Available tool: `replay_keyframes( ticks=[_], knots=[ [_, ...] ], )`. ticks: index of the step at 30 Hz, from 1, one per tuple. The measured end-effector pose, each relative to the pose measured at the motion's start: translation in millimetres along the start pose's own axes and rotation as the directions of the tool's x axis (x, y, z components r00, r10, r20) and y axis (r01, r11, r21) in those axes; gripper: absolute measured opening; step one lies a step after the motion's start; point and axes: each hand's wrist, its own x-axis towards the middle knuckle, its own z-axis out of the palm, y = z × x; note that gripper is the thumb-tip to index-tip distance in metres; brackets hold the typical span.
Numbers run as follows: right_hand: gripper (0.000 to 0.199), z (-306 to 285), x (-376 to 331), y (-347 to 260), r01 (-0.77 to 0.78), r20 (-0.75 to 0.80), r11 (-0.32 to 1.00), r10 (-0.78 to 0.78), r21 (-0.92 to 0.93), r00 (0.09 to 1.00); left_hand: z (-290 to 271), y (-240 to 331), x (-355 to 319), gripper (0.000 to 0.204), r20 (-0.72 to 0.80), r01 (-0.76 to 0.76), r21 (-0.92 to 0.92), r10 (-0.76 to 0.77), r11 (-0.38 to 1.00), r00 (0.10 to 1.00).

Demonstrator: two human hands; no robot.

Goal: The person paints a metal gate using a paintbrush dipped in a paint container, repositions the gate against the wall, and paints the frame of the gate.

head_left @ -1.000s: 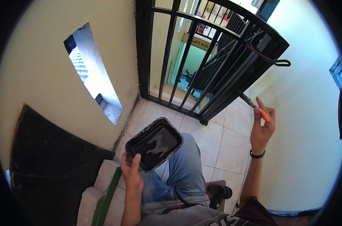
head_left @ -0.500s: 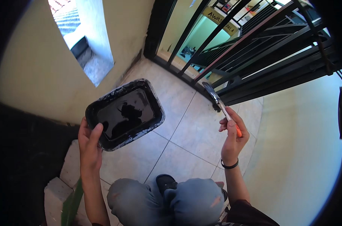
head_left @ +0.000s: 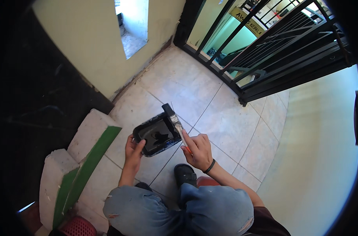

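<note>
My left hand (head_left: 134,151) grips the left side of a rectangular black tray (head_left: 141,131), thumb over its rim. Dark, glossy paint (head_left: 157,135) lies in the tray and mirrors a dark shape. In my right hand (head_left: 199,150) is a paintbrush (head_left: 177,125) with an orange-tipped handle, the fingers closed round that handle. The black-coated bristles are over the tray's far right edge, tip pointing up and left; whether they touch the rim I cannot tell. A black band circles my right wrist.
A black metal gate (head_left: 226,74) with bars stands at the far right. Cream walls rise on both sides, the left one with a narrow opening. White blocks with green faces (head_left: 93,157) and a red perforated basket (head_left: 78,227) lie at left. Light tiles (head_left: 220,118) cover the floor.
The brush has moved left and down from near the gate to the tray's edge. The tray now sits lower and looks smaller, and the view has shifted to show more floor.
</note>
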Motion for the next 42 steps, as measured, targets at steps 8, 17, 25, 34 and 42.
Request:
replay_keyframes(
  ticks=[8, 17, 25, 34, 42],
  knots=[
    [0.026, 13, -14, 27, -0.469, -0.225, 0.816, 0.554, 0.339, 0.801, -41, -44, -26, 0.050, -0.014, 0.029, 0.011, -0.029, 1.000, 0.999],
    [0.033, -43, 26, 107, -0.462, -0.441, 0.690, 0.717, 0.557, 0.540, -28, -21, -21, 0.055, 0.029, -0.027, 0.008, 0.027, 1.000, 0.999],
    [0.037, -17, 39, 233, -0.504, -0.425, 0.575, 0.817, 0.644, 0.389, -10, -10, -14, 0.061, 0.035, -0.065, 0.025, 0.064, 0.998, 0.997],
    [0.040, 2, 43, 278, -0.647, -0.332, 0.737, 0.670, 0.194, 0.664, -6, 2, -11, 0.070, -0.008, -0.045, 0.044, 0.046, 0.998, 0.999],
    [0.020, 7, 51, 307, -0.275, -0.234, 0.931, 0.219, -0.240, 0.947, -1, 9, -5, 0.082, -0.044, -0.013, 0.151, 0.020, 0.988, 0.999]
  ],
)
